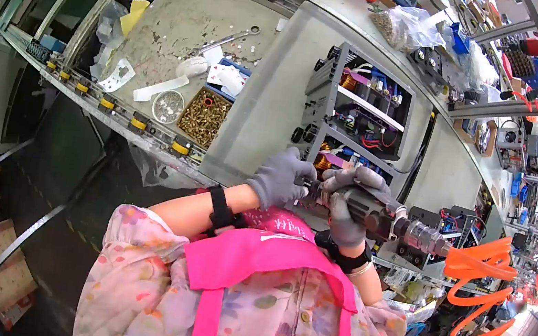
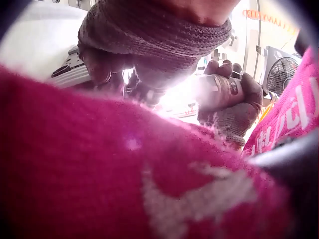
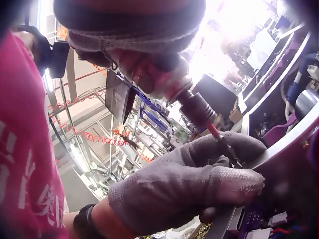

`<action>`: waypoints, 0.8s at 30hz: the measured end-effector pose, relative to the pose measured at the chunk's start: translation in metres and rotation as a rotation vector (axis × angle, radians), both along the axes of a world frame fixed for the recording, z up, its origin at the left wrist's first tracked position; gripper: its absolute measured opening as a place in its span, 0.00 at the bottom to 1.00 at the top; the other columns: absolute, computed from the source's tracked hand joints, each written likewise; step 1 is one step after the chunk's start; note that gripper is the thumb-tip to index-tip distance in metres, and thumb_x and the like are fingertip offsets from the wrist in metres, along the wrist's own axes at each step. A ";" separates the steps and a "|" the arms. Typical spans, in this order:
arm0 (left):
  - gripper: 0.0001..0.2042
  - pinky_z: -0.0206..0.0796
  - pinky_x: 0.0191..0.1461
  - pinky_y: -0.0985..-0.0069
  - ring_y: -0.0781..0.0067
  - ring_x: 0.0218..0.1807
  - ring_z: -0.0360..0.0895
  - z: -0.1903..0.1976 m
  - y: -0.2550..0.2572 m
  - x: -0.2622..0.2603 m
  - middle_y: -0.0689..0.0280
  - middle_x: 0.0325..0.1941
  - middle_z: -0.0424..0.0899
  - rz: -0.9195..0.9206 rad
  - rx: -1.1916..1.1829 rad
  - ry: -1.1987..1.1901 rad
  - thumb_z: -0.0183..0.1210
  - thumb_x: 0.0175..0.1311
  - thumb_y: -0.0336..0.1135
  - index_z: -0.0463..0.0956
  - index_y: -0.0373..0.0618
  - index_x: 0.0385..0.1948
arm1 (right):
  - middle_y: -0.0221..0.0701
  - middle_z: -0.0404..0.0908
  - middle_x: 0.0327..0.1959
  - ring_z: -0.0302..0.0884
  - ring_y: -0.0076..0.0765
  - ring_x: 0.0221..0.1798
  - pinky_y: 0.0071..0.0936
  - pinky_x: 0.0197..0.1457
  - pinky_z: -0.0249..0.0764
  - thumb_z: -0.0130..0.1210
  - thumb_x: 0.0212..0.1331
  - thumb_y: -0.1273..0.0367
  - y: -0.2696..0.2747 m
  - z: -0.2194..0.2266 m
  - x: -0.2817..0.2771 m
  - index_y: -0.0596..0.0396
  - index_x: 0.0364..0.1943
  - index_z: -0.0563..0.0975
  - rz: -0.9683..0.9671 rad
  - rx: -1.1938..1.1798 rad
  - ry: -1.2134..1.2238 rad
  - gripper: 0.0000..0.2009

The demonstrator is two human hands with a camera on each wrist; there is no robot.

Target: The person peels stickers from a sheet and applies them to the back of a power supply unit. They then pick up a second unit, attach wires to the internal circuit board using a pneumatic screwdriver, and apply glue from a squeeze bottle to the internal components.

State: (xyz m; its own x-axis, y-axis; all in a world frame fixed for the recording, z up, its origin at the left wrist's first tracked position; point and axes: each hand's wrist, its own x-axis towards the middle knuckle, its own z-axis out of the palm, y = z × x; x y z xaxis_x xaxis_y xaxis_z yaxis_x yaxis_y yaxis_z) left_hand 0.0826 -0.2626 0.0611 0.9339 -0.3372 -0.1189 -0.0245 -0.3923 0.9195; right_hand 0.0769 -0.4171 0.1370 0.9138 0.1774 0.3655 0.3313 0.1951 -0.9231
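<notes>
In a grey knit glove, my right hand [image 1: 346, 227] grips a pneumatic screwdriver [image 1: 373, 215] whose tail joins an orange coiled hose [image 1: 477, 265]. From the tool's black chuck [image 3: 198, 110] a bit with a red sleeve [image 3: 213, 130] points toward my left hand [image 3: 174, 186], also gloved. Its thumb and forefinger pinch around the bit's tip, right at the pale edge of an open metal-cased unit [image 1: 338, 159]. Whatever sits at the very tip is mostly hidden by the fingers. Another open unit [image 1: 372, 107] with circuit boards and copper coils stands just beyond.
On the bench left of the units sit a box of brass-coloured screws [image 1: 203, 116], a round dish of small parts [image 1: 168, 106] and a wrench [image 1: 229, 40]. A roller rail [image 1: 108, 104] runs along the bench's near edge. More opened units [image 1: 452, 223] stand at the right.
</notes>
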 end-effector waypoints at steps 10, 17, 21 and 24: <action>0.14 0.68 0.43 0.64 0.54 0.38 0.74 0.010 0.002 -0.001 0.56 0.36 0.70 -0.020 0.051 0.031 0.66 0.42 0.33 0.80 0.55 0.35 | 0.37 0.75 0.39 0.75 0.32 0.37 0.40 0.51 0.72 0.53 0.49 0.80 0.011 0.006 -0.002 0.53 0.52 0.64 -0.023 -0.090 0.030 0.23; 0.15 0.68 0.43 0.63 0.51 0.39 0.73 0.007 0.002 0.000 0.54 0.37 0.70 -0.038 0.104 0.014 0.66 0.43 0.34 0.80 0.56 0.37 | 0.36 0.76 0.38 0.75 0.32 0.38 0.35 0.47 0.74 0.52 0.48 0.82 0.013 0.004 0.006 0.53 0.49 0.66 0.087 -0.100 0.055 0.21; 0.18 0.68 0.43 0.63 0.53 0.40 0.74 0.011 0.004 -0.001 0.55 0.37 0.71 -0.065 0.140 -0.017 0.65 0.45 0.35 0.77 0.54 0.42 | 0.37 0.76 0.37 0.76 0.32 0.37 0.32 0.42 0.76 0.53 0.49 0.81 0.019 0.006 0.004 0.53 0.50 0.67 0.037 -0.096 0.091 0.22; 0.21 0.69 0.41 0.67 0.60 0.39 0.75 0.012 0.019 0.007 0.59 0.38 0.72 -0.138 -0.221 0.220 0.65 0.48 0.35 0.74 0.49 0.47 | 0.36 0.76 0.34 0.76 0.32 0.35 0.32 0.41 0.76 0.53 0.48 0.82 0.016 0.010 0.008 0.54 0.50 0.67 0.009 -0.084 0.101 0.22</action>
State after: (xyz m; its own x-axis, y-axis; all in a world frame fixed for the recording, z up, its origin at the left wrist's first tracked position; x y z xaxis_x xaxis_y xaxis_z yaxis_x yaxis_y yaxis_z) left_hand 0.0899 -0.2434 0.0731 0.8377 -0.4986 -0.2228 0.1454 -0.1896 0.9710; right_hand 0.0846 -0.4012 0.1475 0.9436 0.2116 0.2548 0.2341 0.1179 -0.9650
